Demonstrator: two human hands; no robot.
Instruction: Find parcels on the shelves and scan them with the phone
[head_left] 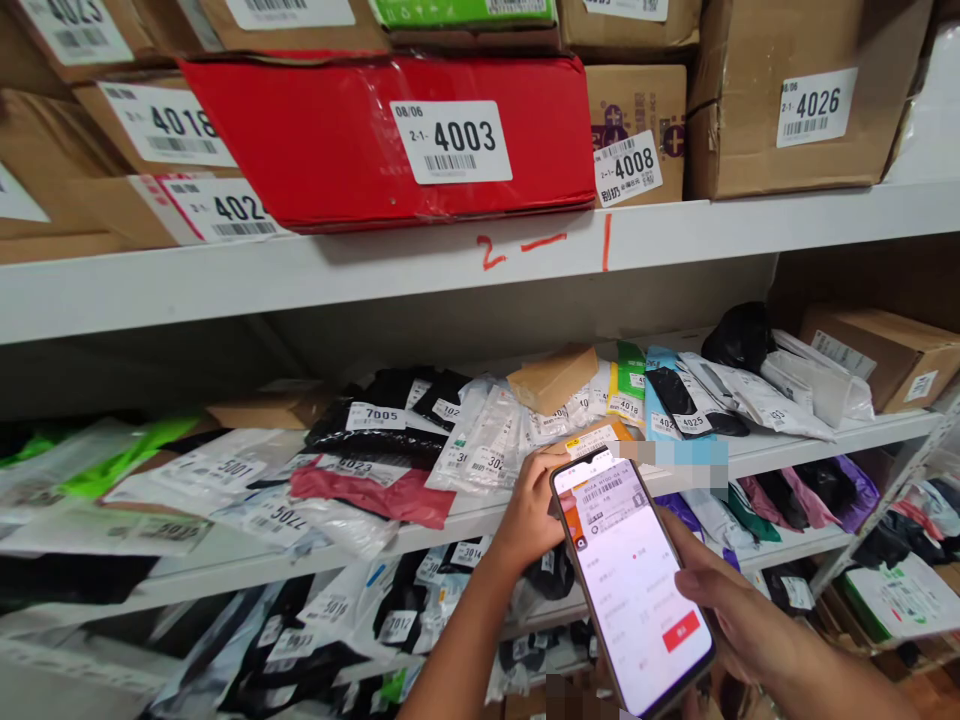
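Note:
In the head view my right hand (pixel 739 590) is closed around a smartphone (pixel 630 600), its thumb lying at the right edge of the lit screen. The screen shows a label picture at the top and a red button low down. My left hand (pixel 534 505) is behind the phone's upper left corner, its fingers closed on an orange parcel (pixel 581 440) with a white barcode label. The phone covers most of that parcel. Just beyond it, a small brown box (pixel 553 377) lies on clear plastic packets (pixel 499 430).
Above runs a white shelf edge (pixel 360 275) marked "2-1", bearing a red box (pixel 330 140) labelled 4003 and several cardboard boxes (pixel 810 50). Bagged parcels (pixel 375 415) crowd the shelf below. Lower shelves hold more bags (pixel 330 610); a cardboard box (pixel 885 350) stands at right.

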